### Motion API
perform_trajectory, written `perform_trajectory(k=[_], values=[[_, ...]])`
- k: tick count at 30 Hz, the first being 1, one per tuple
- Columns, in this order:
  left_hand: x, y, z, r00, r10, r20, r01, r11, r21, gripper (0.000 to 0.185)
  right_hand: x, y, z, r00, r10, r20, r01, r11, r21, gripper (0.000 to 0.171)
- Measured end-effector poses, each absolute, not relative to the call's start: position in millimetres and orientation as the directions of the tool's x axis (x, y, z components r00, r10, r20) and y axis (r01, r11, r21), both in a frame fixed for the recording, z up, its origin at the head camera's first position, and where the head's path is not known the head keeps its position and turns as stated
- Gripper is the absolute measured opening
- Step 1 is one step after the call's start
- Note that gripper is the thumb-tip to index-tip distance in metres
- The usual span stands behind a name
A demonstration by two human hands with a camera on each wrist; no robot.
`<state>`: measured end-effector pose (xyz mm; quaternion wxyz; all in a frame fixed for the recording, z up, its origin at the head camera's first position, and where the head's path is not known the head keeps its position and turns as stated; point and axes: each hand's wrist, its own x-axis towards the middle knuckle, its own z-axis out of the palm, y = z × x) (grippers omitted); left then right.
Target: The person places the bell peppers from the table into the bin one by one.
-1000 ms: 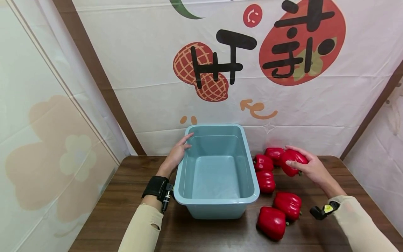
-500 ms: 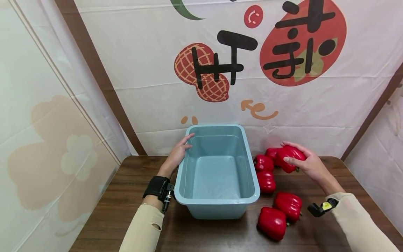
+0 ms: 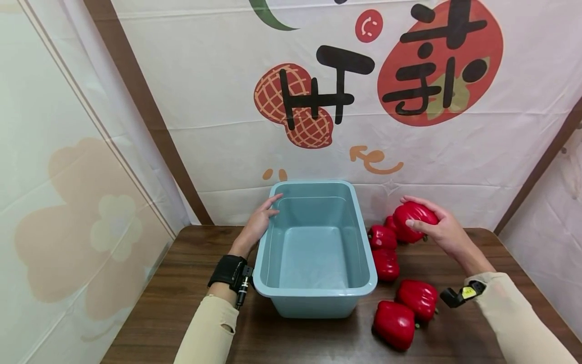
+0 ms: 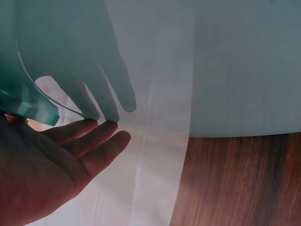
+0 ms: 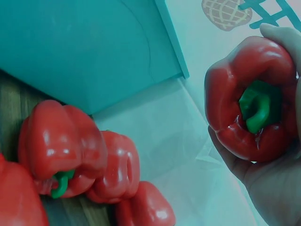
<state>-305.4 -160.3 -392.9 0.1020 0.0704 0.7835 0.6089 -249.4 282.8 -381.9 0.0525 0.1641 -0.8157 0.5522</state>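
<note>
My right hand [image 3: 447, 232] holds a glossy red bell pepper [image 3: 413, 221] above the table's back right, thumb on the near side and fingers over the far side. In the right wrist view, the green stem of that bell pepper [image 5: 256, 106] faces the camera. A light blue plastic basin [image 3: 313, 291] stands in the middle, with nothing inside it. My left hand [image 3: 256, 225] grips the basin's left rim; in the left wrist view its straight fingers [image 4: 101, 146] lie against the outer wall [image 4: 94, 42]. The held pepper partly hides another pepper [image 3: 389, 222] behind it.
Right of the basin, two red peppers [image 3: 385, 264] sit close to its wall. Nearer the front lie two others, one pepper [image 3: 394, 325] against another pepper [image 3: 417, 299]. A printed cloth [image 3: 218, 151] hangs behind the wooden table [image 3: 163, 303].
My right hand has lifted the bell pepper slightly and carried it a little to the left, towards the basin. The left hand has stayed on the rim.
</note>
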Motion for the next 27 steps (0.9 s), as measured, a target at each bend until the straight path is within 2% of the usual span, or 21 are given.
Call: perform_trajectory(k=[17, 24, 27], values=[[-306, -159, -393, -0.969, 0.233, -0.078, -0.019, 0.246, 0.969, 0.053, -256, 268, -367, -0.903, -0.271, 0.333, -0.401, 0.253, -0.88, 0.057], [-283, -153, -361, -0.961, 0.251, -0.113, -0.044, 0.266, 0.963, 0.053, -259, 264, -363, -0.9, -0.271, 0.341, -0.407, 0.247, -0.879, 0.059], [-283, -152, -360, -0.961, 0.252, -0.114, -0.044, 0.267, 0.963, 0.054, -260, 261, -361, -0.9, -0.277, 0.337, -0.403, 0.237, -0.884, 0.059]])
